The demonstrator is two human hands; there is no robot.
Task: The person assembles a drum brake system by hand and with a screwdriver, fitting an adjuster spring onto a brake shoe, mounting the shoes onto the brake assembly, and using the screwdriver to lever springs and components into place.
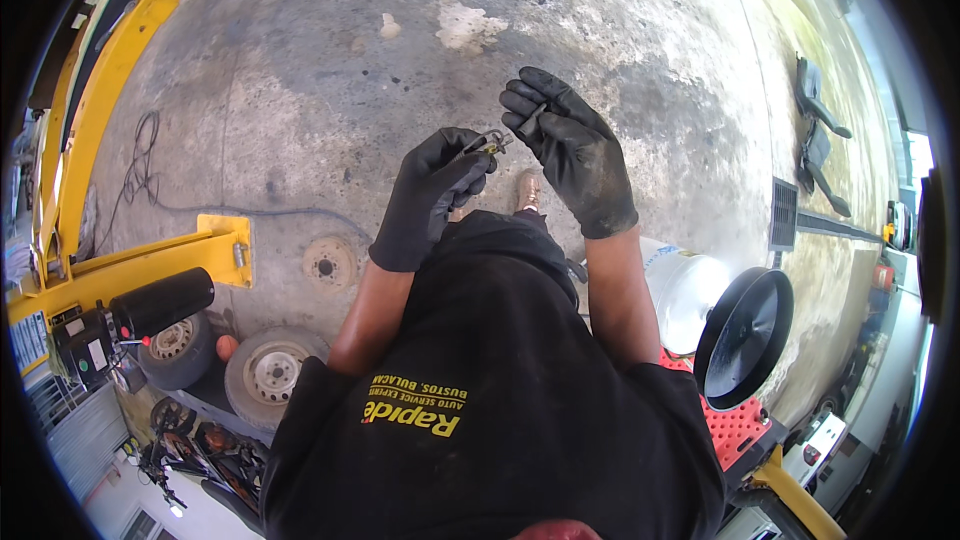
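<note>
Both my hands wear black gloves and are raised in front of my chest over a stained concrete floor (pixel 330 70). My left hand (pixel 432 190) pinches a small metal clip-like part (pixel 491 143) between thumb and fingertips. My right hand (pixel 570 145) is curled around a short dark rod-like piece (pixel 531 120), its fingertips close to the metal part. The two pieces nearly touch. What exactly they are is too small to tell.
A yellow lift arm (pixel 130 270) with a black motor (pixel 150 308) lies at the left. Two small wheels (pixel 268 370) stand at the lower left. A white tank (pixel 685 295), a black round pan (pixel 745 335) and a red cart (pixel 735 425) are at the right. A floor drain grate (pixel 784 212) sits beyond.
</note>
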